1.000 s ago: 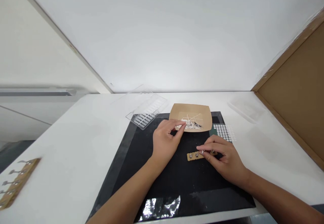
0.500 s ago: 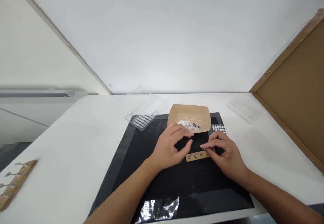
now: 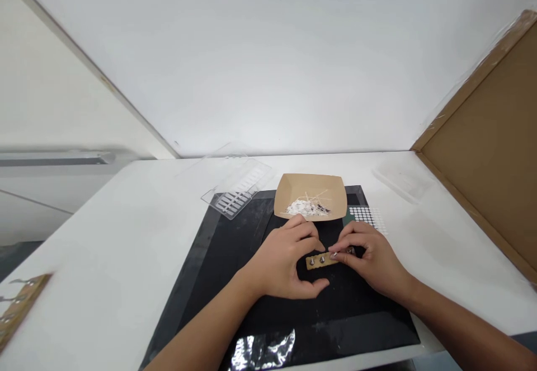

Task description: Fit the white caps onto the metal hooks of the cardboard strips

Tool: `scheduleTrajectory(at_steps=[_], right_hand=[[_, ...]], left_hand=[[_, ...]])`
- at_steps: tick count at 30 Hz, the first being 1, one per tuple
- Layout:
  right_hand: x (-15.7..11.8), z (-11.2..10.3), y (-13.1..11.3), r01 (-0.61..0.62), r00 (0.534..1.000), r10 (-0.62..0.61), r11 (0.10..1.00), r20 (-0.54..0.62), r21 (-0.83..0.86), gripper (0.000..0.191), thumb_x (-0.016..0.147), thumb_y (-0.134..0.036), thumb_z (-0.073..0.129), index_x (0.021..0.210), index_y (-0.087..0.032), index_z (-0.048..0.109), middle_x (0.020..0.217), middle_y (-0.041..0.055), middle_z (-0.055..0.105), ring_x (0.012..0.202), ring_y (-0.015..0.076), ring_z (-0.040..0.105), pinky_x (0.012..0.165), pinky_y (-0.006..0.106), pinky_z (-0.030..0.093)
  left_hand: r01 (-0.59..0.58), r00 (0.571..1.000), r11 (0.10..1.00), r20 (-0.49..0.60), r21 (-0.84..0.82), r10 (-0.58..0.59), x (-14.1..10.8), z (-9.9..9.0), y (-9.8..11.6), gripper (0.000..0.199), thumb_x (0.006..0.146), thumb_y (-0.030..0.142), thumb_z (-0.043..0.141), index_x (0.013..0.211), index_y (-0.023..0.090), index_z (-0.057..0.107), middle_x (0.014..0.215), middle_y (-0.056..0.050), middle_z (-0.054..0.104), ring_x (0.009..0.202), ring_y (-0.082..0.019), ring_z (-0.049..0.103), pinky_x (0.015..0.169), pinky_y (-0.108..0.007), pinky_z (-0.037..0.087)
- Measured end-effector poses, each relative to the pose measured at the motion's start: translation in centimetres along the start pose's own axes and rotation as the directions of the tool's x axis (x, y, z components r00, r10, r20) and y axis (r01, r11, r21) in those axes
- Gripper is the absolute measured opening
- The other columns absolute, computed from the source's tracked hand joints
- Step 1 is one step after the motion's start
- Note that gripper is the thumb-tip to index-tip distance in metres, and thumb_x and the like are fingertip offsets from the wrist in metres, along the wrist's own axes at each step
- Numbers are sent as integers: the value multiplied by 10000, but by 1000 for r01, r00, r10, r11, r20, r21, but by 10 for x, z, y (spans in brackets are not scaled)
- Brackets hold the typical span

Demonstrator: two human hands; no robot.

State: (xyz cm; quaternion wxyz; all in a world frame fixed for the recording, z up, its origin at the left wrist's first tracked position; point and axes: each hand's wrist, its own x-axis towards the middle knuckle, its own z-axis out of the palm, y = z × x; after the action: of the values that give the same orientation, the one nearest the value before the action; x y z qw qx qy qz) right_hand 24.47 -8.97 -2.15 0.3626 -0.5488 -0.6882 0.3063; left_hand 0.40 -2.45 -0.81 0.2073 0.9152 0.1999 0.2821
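A short yellowish strip (image 3: pixel 318 261) with several small metal pieces along it lies on the black mat (image 3: pixel 331 318). Around its left end is my left hand (image 3: pixel 289 262), thumb and fingers spread apart with nothing between them. My right hand (image 3: pixel 371 253) is over the strip's right part, thumb and index finger pinched on a small metal piece (image 3: pixel 334 255) at the strip; the fingertips partly hide it. Just beyond the hands, a brown paper tray (image 3: pixel 310 183) holds white scraps and thin sticks (image 3: pixel 306 207).
Clear plastic case (image 3: pixel 232 200) at the mat's back left; sheet of white dots (image 3: pixel 369 215) beside the tray; clear shallow lid (image 3: pixel 403 183) at back right. Another strip with metal hooks (image 3: pixel 20 310) lies at far left. A cardboard box (image 3: pixel 486 130) stands on the right.
My left hand has opened wider, its thumb lower, below the strip. My right hand's fingertips have moved slightly left and down onto the strip. The view has shifted a little.
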Motion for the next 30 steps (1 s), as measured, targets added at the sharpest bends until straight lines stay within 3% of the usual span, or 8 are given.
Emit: scheduleTrajectory(at_steps=[3, 7, 15, 23, 30], right_hand=[[0, -1, -1, -18, 999, 20, 997, 30, -78, 199, 882, -186, 856, 936, -377, 865, 924, 6, 655, 900, 210, 653, 797, 368, 536], [-2, -2, -4, -6, 999, 7, 999, 43, -38, 176, 915, -203, 823, 968, -367, 859, 953, 7, 648, 915, 202, 648, 810, 364, 529], [-3, 0, -2, 2, 998, -2, 1000, 65, -1, 188, 892, -135, 824, 938, -317, 836, 962, -4, 727, 908, 196, 673, 821, 354, 520], [-2, 2, -2, 105, 992, -92, 980, 88, -170, 107, 914, -186, 843, 900, -284, 802, 905, -4, 763, 853, 218, 577, 799, 384, 441], [0, 2, 5, 98, 990, -69, 965, 125, -242, 80, 930, -258, 847, 879, -266, 786, 959, 14, 742, 901, 222, 619, 874, 420, 446]], left_hand=[[22, 998, 999, 65, 47, -25, -1, 2, -1, 417, 740, 482, 896, 1007, 201, 743, 949, -65, 683, 903, -246, 581, 760, -356, 495], [50, 993, 996, 103, 74, -57, -2, 5, -3, 406, 784, 517, 884, 992, 201, 737, 974, -63, 687, 955, -255, 586, 760, -347, 487], [123, 980, 989, 145, 85, -134, -3, 9, -7, 336, 819, 460, 874, 989, 205, 738, 967, -54, 684, 980, -256, 579, 762, -345, 482], [158, 975, 987, 157, 22, -160, -3, 11, -6, 198, 849, 345, 848, 903, 203, 721, 899, -35, 686, 970, -244, 571, 774, -339, 480], [154, 977, 988, 148, 22, -155, -2, 12, -4, 155, 868, 299, 815, 851, 198, 699, 876, -34, 690, 939, -233, 569, 758, -333, 479]])
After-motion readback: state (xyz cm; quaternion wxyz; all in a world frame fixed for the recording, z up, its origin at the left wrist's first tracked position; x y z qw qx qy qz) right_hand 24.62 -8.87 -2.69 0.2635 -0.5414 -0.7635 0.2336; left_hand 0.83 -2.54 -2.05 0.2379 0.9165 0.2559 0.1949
